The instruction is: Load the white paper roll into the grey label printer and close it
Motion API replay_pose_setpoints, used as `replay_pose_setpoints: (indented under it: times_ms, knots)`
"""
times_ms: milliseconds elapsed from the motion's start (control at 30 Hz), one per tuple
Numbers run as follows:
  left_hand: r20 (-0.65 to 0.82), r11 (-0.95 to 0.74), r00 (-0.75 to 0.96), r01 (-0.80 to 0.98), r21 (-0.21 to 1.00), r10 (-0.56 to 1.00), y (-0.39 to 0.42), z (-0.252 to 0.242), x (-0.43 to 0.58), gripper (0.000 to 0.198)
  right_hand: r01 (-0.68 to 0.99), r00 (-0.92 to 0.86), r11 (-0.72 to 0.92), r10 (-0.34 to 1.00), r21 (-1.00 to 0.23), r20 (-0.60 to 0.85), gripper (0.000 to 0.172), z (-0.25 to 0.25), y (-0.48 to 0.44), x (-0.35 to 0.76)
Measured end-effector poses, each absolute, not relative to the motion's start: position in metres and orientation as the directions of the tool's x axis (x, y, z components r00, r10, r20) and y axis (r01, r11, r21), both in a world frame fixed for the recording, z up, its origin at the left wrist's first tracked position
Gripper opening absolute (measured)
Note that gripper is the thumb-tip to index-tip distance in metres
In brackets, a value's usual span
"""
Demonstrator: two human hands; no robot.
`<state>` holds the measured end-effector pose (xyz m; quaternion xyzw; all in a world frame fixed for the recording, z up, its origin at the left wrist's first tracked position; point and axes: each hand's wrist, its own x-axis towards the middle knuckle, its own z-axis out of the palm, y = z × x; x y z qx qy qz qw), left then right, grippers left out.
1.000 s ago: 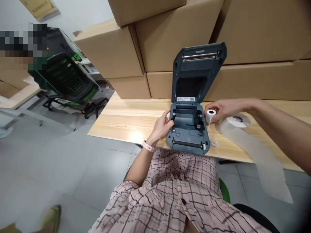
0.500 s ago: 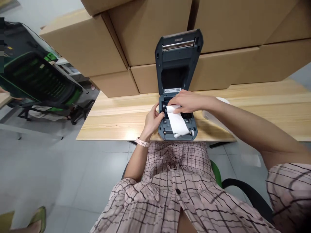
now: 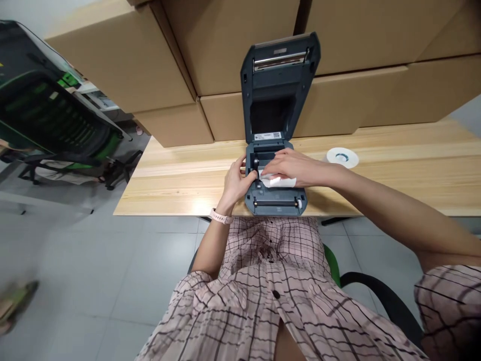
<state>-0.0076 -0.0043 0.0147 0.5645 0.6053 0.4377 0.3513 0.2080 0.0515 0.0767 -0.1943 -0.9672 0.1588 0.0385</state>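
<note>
A dark grey label printer [image 3: 276, 203] sits at the near edge of a light wooden table [image 3: 180, 185], its lid [image 3: 280, 85] raised upright. My right hand [image 3: 291, 168] reaches into the open bay, fingers closed on a small white paper roll [image 3: 280, 181] lying inside it. My left hand [image 3: 236, 181] grips the printer's left side, thumb on the inner roll holder. A pale watch strap circles my left wrist.
A larger white roll [image 3: 341, 156] lies flat on the table right of the printer. Stacked cardboard boxes [image 3: 210, 55] fill the table's back. A black and green office chair [image 3: 56, 125] stands on the grey floor at left. My own chair [image 3: 379, 296] is below.
My right hand carried the small roll from the table's right side into the printer bay and pressed it down. Its loose paper tail no longer hangs over the front. The view shifted.
</note>
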Motion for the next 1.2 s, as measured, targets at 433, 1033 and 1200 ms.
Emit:
replay_pose_setpoints:
  times_ms: [433,1033,1200]
  knots:
    - [0.103,-0.063,-0.095,0.351,0.934,0.99,0.0,0.006,-0.01,0.067,0.426,-0.897,0.768,0.427,-0.478,-0.114,0.076,0.083,0.02,0.25]
    - [0.16,-0.116,-0.1,0.353,0.929,0.982,0.007,0.0,-0.008,0.069,0.545,-0.712,0.792,0.61,-0.274,0.347,0.04,0.036,-0.058,0.231]
    - [0.179,-0.122,-0.102,0.417,0.901,0.978,0.004,0.004,-0.007,0.067,0.57,-0.697,0.801,0.589,-0.182,0.408,0.039,0.031,-0.07,0.225]
